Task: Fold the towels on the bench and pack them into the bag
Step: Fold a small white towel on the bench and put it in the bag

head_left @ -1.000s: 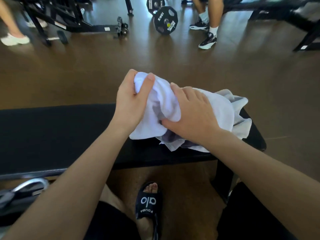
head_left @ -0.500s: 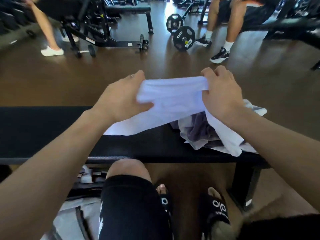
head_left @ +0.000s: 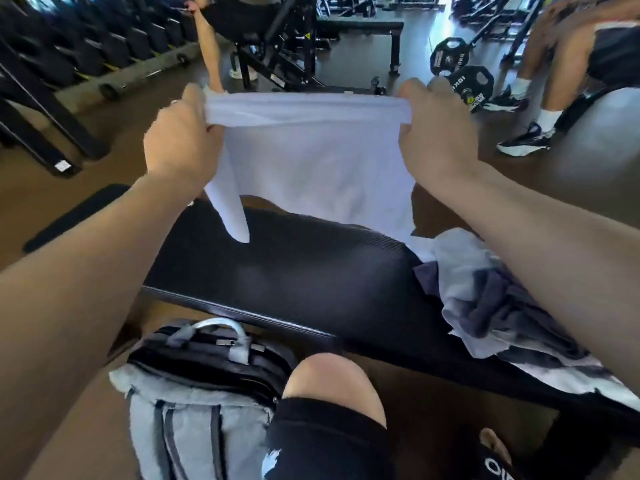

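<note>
A white towel (head_left: pixel 311 161) hangs spread in the air above the black bench (head_left: pixel 311 271). My left hand (head_left: pixel 180 140) grips its upper left corner and my right hand (head_left: pixel 436 133) grips its upper right corner, the top edge stretched taut between them. The towel's lower left corner dangles just over the bench pad. A crumpled pile of white and dark grey towels (head_left: pixel 491 299) lies on the right end of the bench, partly under my right forearm. A grey and black bag (head_left: pixel 201 393) stands on the floor below the bench, by my knee.
Gym floor stretches beyond the bench. A dumbbell rack (head_left: pixel 69 46) runs along the far left. A black machine frame (head_left: pixel 277 57) with a person stands behind. Weight plates (head_left: pixel 464 74) and another seated person's legs (head_left: pixel 540 98) are at the far right.
The towel went from bunched on the pile to lifted and stretched wide. Both hands moved apart and upward, gripping its corners. The view tilted, bringing the bag into sight.
</note>
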A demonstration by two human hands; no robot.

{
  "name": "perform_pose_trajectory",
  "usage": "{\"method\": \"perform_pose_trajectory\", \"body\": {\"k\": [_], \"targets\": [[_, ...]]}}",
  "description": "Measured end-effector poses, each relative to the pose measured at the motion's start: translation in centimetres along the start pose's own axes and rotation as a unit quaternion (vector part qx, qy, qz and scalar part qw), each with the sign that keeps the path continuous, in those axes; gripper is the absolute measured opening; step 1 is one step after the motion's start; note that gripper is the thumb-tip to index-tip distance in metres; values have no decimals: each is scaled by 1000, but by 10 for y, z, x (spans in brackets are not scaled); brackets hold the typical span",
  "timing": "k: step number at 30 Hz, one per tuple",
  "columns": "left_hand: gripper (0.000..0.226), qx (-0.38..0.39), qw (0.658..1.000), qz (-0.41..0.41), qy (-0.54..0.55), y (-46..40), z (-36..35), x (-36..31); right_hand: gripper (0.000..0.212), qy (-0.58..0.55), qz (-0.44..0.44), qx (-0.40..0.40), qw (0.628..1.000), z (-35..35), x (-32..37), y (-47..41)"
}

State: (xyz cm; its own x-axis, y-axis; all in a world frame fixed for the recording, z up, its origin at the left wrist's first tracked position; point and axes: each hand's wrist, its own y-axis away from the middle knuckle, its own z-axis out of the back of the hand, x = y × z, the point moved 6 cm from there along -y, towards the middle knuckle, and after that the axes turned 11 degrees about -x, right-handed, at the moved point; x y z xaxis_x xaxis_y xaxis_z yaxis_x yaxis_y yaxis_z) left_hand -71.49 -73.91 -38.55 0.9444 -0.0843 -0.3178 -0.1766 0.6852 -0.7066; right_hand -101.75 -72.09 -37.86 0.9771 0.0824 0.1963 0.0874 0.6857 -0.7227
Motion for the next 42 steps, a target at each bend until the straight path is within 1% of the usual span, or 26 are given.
{"method": "perform_pose_trajectory", "body": {"k": [2,3,4,5,6,8,10,12,14,16,19,22,24,27,30,31,33,34,35,36,37,38,39,40,41,42], "targets": [[22,-67,998,-13,-9,1,11,11,42,-51,-7,-41,998,0,11,1],[21,-81,996,-38,-24,6,9,19,46,-76,-2,-49,996,-3,15,9],[22,-70,994,-68,-49,16,2,29,49,-96,9,-44,994,-8,19,23],[25,-32,991,-104,-84,29,-11,40,52,-105,24,-22,994,-19,20,42],[28,29,982,-140,-125,46,-27,54,53,-101,41,20,994,-32,20,64],[36,167,941,-212,-203,92,-56,84,50,-80,100,134,983,-61,19,115],[46,268,895,-265,-239,136,-73,110,39,-75,173,242,952,-83,22,165],[52,339,867,-278,-236,165,-78,128,32,-81,204,312,924,-93,26,200],[52,378,856,-269,-227,174,-78,139,37,-79,210,331,917,-96,27,215],[53,393,852,-271,-215,174,-75,146,43,-52,218,296,929,-93,26,214],[56,414,833,-293,-222,174,-72,152,46,1,216,220,951,-85,23,204],[49,432,800,-327,-258,174,-76,155,43,45,182,168,968,-75,20,191],[44,442,786,-328,-280,174,-77,156,43,65,136,147,978,-73,9,175],[41,435,803,-287,-287,174,-75,147,45,43,68,89,993,-61,0,143],[41,428,823,-255,-274,171,-76,134,51,-61,2,-11,998,-31,3,115],[42,432,827,-242,-265,172,-77,132,51,-94,-6,-42,995,-20,6,110],[49,448,831,-220,-246,177,-79,130,47,-120,34,-76,989,-3,20,107],[54,457,830,-213,-236,179,-79,129,42,-109,86,-31,990,-5,28,113],[58,465,832,-207,-223,181,-78,128,35,-77,139,87,983,-15,36,123],[62,475,835,-193,-199,181,-75,128,29,-30,169,258,951,-33,37,143],[67,495,839,-156,-164,179,-73,130,24,29,177,427,886,-46,33,168],[72,520,840,-99,-120,175,-71,136,23,69,178,551,812,-54,26,191],[74,544,836,-24,-68,170,-69,142,25,96,176,628,752,-58,20,206],[72,548,835,53,-13,164,-69,147,26,110,172,669,715,-58,20,210],[64,523,844,115,38,158,-71,153,27,113,174,679,705,-59,26,205],[55,472,863,163,74,150,-74,159,29,98,176,665,719,-65,34,195]]}}
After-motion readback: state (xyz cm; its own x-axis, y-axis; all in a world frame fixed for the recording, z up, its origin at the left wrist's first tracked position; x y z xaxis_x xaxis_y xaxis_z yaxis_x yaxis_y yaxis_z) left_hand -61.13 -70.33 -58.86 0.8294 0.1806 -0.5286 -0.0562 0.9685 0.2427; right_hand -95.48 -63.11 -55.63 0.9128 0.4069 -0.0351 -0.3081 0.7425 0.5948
